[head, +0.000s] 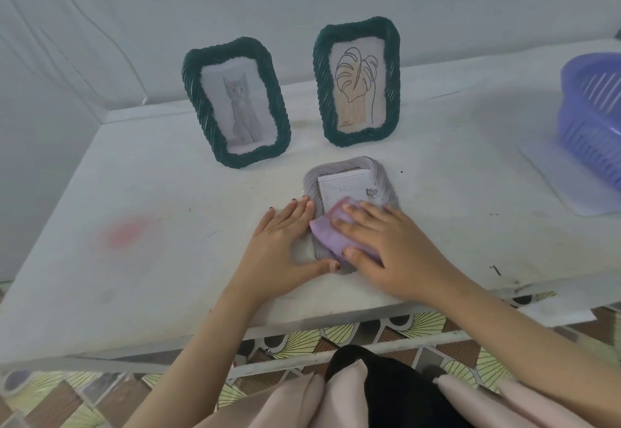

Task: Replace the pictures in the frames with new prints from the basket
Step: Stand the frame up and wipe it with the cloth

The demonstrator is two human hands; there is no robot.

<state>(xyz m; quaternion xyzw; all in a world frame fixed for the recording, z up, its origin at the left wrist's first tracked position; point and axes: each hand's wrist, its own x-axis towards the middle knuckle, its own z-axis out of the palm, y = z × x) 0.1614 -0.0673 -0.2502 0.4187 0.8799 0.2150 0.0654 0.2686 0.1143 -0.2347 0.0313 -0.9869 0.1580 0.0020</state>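
Grey frame [386, 185] half under cloth [324, 231], right hand [396, 246]

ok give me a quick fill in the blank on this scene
1. The left green frame shows a ____.
2. The right hand presses a ____ cloth on the flat frame.
3. ____ frames stand upright.
4. The basket sits at the table's ____ end.
Missing: cat; purple; two; right.

soft lilac cloth [339, 236], slotted plastic basket [591, 118]
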